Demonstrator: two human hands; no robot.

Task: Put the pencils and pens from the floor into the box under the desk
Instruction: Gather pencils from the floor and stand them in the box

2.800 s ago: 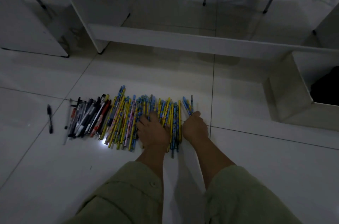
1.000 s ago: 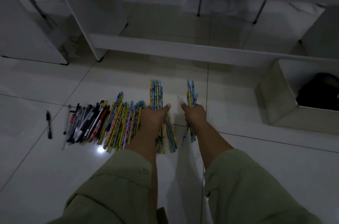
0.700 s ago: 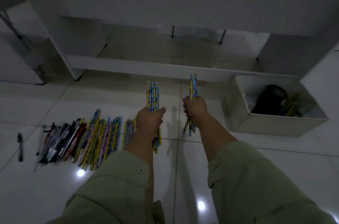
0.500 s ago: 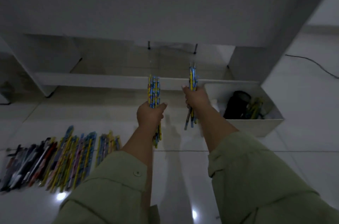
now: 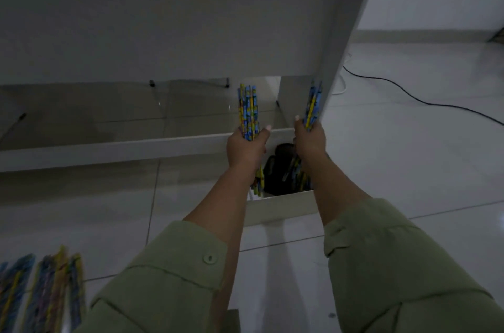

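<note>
— How are the grips?

— My left hand [image 5: 246, 148] is curled tight round a bundle of pencils [image 5: 247, 111], upright above the box [image 5: 283, 205]. My right hand [image 5: 309, 139] clutches a thinner bundle [image 5: 313, 103] beside the bench's side panel [image 5: 346, 32].

— Any writing?

— Too dim to read. More pencils on the floor [image 5: 41, 291]; a dark object [image 5: 278, 171] sits inside the box.

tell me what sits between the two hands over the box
In the head view, a dark object inside the box shows between the left hand and right hand; nothing else.
</note>
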